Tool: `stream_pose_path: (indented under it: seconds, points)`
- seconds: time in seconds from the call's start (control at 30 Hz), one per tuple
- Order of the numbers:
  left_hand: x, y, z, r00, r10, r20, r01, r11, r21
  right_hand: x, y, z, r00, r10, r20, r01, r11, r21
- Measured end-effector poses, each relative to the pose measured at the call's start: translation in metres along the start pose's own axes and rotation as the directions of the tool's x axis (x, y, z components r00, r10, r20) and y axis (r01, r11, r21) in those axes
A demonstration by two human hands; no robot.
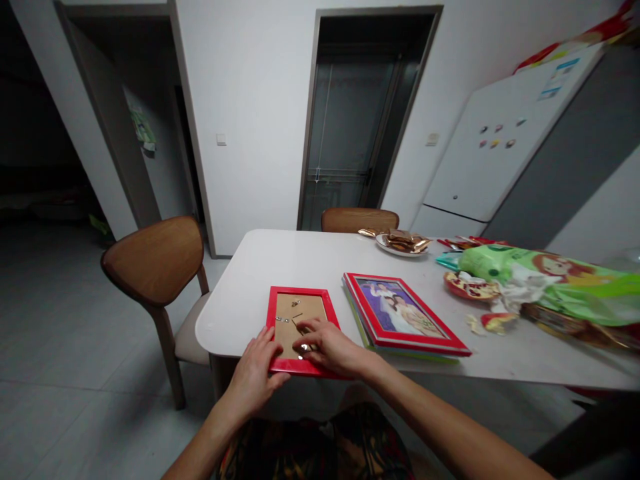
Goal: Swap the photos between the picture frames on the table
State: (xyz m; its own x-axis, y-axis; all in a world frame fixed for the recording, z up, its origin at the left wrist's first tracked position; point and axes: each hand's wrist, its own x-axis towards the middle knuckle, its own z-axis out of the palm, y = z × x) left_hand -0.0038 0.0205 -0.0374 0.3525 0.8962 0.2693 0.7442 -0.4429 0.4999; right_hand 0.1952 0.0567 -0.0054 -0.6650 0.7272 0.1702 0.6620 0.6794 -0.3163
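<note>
The red frame (273, 308) is being kept flat on the desk (235, 267), at its near edge, brown backing (313, 305) facing up. Its left rim and near-left corner are being touched by the left hand (257, 369), whose grip is being left moderately wide, with the thumb apart from the fingers. Over the frame's near-right part, the right hand (327, 347) is being held with fingers curled in a narrow grip; whether anything is being pinched cannot be told. Small metal pieces (295, 304) are being borne by the backing. Right of the frame, a framed photo (400, 310) is being displayed face up.
</note>
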Motion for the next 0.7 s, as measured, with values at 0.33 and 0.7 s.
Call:
stream_pose_path:
  seconds: [0.33,0.7]
  points:
    - [0.003,0.006,-0.007,1.0,0.008,0.008,-0.008,0.999,-0.05,0.03,-0.002,0.01,0.983,0.114,-0.147,-0.113,0.993,0.013]
    - [0.008,0.007,-0.007,1.0,0.02,0.018,-0.019,0.999,-0.038,0.074,0.002,0.034,0.909,0.346,-0.234,-0.388,0.907,-0.166]
